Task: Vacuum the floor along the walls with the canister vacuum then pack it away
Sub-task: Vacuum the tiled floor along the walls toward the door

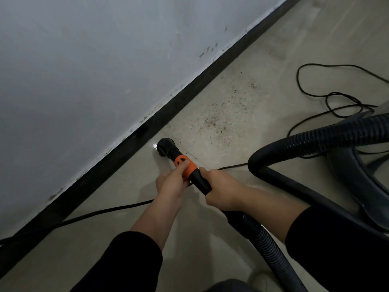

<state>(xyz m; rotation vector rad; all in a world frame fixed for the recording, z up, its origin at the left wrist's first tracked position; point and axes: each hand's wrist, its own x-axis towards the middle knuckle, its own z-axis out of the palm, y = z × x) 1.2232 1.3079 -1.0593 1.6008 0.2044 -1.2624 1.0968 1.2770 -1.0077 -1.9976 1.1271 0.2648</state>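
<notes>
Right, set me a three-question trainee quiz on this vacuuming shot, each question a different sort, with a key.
1. True or false: the right hand hangs free, holding nothing.
2. Which grips the orange collar, closest to the nozzle? A) left hand B) right hand C) neither
3. Fill in: the nozzle sits on the floor beside the dark ____ at the foot of the wall.

Key: 1 false, it grips the black wand. 2 A. 3 baseboard.
</notes>
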